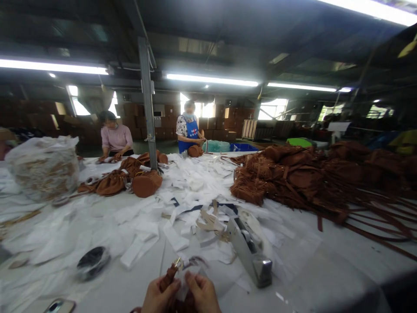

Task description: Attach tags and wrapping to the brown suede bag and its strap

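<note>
- Brown strap (pixel 168 279) with gold-coloured clasp (pixel 177 262), at the near table edge, gripped between thumb and fingers of the left hand (pixel 160 294).
- Right hand (pixel 203 292), beside it: thumb and forefinger pinched on a thin pale piece (pixel 183 284), its outline blurred.
- Tape dispenser (pixel 248 257), right of the hands; black roll (pixel 93 263), left.
- White scraps (pixel 195 179), strewn beyond.
- Brown bags (pixel 146 184), left; larger brown heap (pixel 286 174), right.
- Two co-workers (pixel 190 130), across the table (pixel 345 261).
</note>
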The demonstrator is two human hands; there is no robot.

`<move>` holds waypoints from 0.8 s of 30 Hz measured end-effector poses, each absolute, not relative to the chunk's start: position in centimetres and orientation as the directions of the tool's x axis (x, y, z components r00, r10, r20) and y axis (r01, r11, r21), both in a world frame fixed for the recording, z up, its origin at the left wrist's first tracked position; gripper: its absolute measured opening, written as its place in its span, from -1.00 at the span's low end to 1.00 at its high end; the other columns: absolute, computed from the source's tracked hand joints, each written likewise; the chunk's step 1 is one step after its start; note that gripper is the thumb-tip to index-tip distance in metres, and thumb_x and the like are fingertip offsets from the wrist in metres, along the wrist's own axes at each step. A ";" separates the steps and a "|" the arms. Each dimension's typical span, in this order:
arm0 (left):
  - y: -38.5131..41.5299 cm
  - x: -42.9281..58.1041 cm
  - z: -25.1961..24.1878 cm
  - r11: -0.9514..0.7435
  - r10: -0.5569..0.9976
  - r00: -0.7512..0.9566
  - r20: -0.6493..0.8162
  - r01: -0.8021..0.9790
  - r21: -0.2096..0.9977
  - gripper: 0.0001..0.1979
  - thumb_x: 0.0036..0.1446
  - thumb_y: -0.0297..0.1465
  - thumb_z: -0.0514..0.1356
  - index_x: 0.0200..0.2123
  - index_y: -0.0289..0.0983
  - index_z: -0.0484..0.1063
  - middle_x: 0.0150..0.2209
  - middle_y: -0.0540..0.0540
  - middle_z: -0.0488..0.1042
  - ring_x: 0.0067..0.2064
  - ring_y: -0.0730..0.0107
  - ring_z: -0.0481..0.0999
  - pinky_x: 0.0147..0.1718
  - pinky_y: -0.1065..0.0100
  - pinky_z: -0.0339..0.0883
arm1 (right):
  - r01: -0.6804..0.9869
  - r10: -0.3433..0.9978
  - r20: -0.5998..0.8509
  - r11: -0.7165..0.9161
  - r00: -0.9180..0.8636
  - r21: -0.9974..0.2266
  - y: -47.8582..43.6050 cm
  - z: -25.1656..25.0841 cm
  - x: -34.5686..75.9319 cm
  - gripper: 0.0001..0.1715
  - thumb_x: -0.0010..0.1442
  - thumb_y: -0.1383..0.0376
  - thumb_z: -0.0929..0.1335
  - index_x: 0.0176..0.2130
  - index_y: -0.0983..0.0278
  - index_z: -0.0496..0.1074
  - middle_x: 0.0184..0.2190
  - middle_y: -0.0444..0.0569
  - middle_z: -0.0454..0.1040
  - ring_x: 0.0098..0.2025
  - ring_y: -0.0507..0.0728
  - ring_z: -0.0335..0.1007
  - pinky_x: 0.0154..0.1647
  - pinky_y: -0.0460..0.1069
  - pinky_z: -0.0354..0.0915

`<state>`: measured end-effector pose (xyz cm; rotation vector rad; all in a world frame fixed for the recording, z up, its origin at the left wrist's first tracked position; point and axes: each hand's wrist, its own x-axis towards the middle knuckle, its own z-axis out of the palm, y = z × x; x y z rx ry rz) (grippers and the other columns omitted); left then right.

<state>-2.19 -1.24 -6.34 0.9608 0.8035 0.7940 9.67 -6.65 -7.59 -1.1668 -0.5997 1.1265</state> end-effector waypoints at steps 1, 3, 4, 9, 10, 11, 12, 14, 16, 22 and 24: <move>-1.4 -2.1 -6.5 0.353 0.845 0.491 -0.212 -0.213 0.911 -0.53 -0.34 -0.11 0.45 -0.49 -0.40 0.52 -0.62 -0.03 0.47 -0.59 0.44 0.38 -0.57 0.43 0.21 | -0.428 0.920 -0.184 -0.019 0.346 -0.903 -6.6 -7.8 9.6 -0.42 -0.17 -0.12 0.48 -0.52 0.36 0.47 -0.67 -0.10 0.41 -0.60 0.03 0.32 -0.54 -0.09 0.24; -1.6 -1.9 -6.5 0.345 0.828 0.528 -0.191 -0.211 0.914 -0.52 -0.34 -0.12 0.45 -0.44 -0.40 0.54 -0.59 -0.05 0.50 -0.56 0.41 0.40 -0.55 0.42 0.22 | -0.552 0.922 -0.223 -0.013 0.315 -0.834 -6.4 -8.1 9.4 -0.42 -0.28 -0.08 0.53 -0.51 0.38 0.48 -0.65 -0.05 0.45 -0.57 0.07 0.37 -0.50 -0.06 0.28; -1.6 -1.8 -6.4 0.341 0.823 0.539 -0.179 -0.216 0.915 -0.51 -0.34 -0.11 0.45 -0.40 -0.38 0.55 -0.57 -0.06 0.51 -0.53 0.39 0.42 -0.52 0.41 0.24 | -0.601 0.918 -0.244 -0.008 0.313 -0.799 -6.3 -8.1 9.3 -0.41 -0.32 -0.06 0.55 -0.51 0.38 0.48 -0.64 -0.04 0.46 -0.56 0.09 0.39 -0.50 -0.05 0.29; -0.8 -2.3 -4.0 0.317 0.795 0.585 -0.158 -0.179 0.931 -0.46 -0.21 0.07 0.30 -0.45 -0.34 0.54 -0.46 -0.14 0.55 -0.34 0.22 0.48 -0.34 0.33 0.36 | -0.691 0.866 -0.328 0.029 0.378 -0.722 -6.7 -6.8 9.7 -0.43 -0.30 -0.03 0.56 -0.49 0.40 0.49 -0.64 -0.02 0.49 -0.60 0.11 0.41 -0.52 -0.03 0.32; -0.7 -2.6 -3.3 0.296 0.790 0.593 -0.156 -0.146 0.944 -0.45 -0.17 0.10 0.26 -0.49 -0.34 0.52 -0.47 -0.15 0.54 -0.35 0.22 0.48 -0.35 0.33 0.36 | -0.698 0.857 -0.345 0.023 0.382 -0.716 -6.9 -6.3 9.8 -0.44 -0.28 -0.03 0.55 -0.50 0.40 0.49 -0.66 -0.02 0.48 -0.62 0.11 0.40 -0.55 -0.03 0.31; -0.5 -2.8 -2.7 0.263 0.794 0.590 -0.149 -0.113 0.958 -0.45 -0.14 0.10 0.24 -0.51 -0.34 0.49 -0.49 -0.12 0.53 -0.39 0.26 0.47 -0.39 0.35 0.35 | -0.705 0.849 -0.361 0.019 0.386 -0.709 -7.1 -5.8 9.9 -0.44 -0.28 -0.03 0.55 -0.51 0.39 0.48 -0.68 -0.02 0.47 -0.64 0.11 0.39 -0.58 -0.04 0.30; -0.4 -3.1 -2.2 0.224 0.803 0.580 -0.137 -0.081 0.971 -0.47 -0.12 0.09 0.23 -0.52 -0.33 0.46 -0.54 -0.07 0.49 -0.45 0.33 0.43 -0.45 0.39 0.32 | -0.712 0.842 -0.372 0.019 0.390 -0.702 -7.3 -5.2 10.0 -0.45 -0.27 -0.03 0.55 -0.52 0.39 0.47 -0.68 -0.02 0.47 -0.66 0.12 0.38 -0.60 -0.04 0.29; -0.5 -3.4 -1.5 0.170 0.819 0.560 -0.127 -0.025 0.985 -0.50 -0.07 0.07 0.22 -0.53 -0.30 0.39 -0.62 0.03 0.41 -0.57 0.47 0.33 -0.58 0.47 0.20 | -0.722 0.831 -0.376 0.043 0.409 -0.691 -7.6 -4.4 10.1 -0.46 -0.26 -0.01 0.55 -0.50 0.40 0.48 -0.66 -0.01 0.49 -0.66 0.13 0.38 -0.64 -0.04 0.27; -0.8 -3.5 -1.1 0.162 0.798 0.589 -0.132 0.001 0.987 -0.52 -0.03 0.06 0.19 -0.51 -0.28 0.34 -0.63 0.05 0.40 -0.63 0.52 0.29 -0.64 0.50 0.11 | -0.720 0.825 -0.351 0.094 0.442 -0.687 -7.8 -4.0 10.2 -0.47 -0.22 0.01 0.53 -0.43 0.41 0.50 -0.61 0.00 0.52 -0.62 0.13 0.40 -0.62 -0.04 0.28; -1.5 -3.0 -1.6 0.291 0.704 0.679 -0.207 -0.010 0.957 -0.52 -0.09 0.05 0.25 -0.42 -0.29 0.39 -0.61 0.06 0.40 -0.60 0.52 0.27 -0.61 0.49 0.07 | -0.662 0.773 -0.334 0.146 0.540 -0.735 -7.5 -4.8 10.6 -0.49 -0.20 -0.03 0.51 -0.52 0.38 0.45 -0.65 -0.06 0.47 -0.61 0.08 0.37 -0.59 -0.06 0.28; -1.6 -2.8 -1.9 0.290 0.731 0.650 -0.210 -0.017 0.957 -0.50 -0.13 0.05 0.27 -0.45 -0.32 0.43 -0.60 0.04 0.38 -0.55 0.48 0.30 -0.56 0.47 0.12 | -0.658 0.762 -0.342 0.143 0.550 -0.740 -7.3 -5.0 10.5 -0.45 -0.22 -0.06 0.51 -0.52 0.37 0.44 -0.66 -0.08 0.46 -0.64 0.06 0.34 -0.62 -0.08 0.24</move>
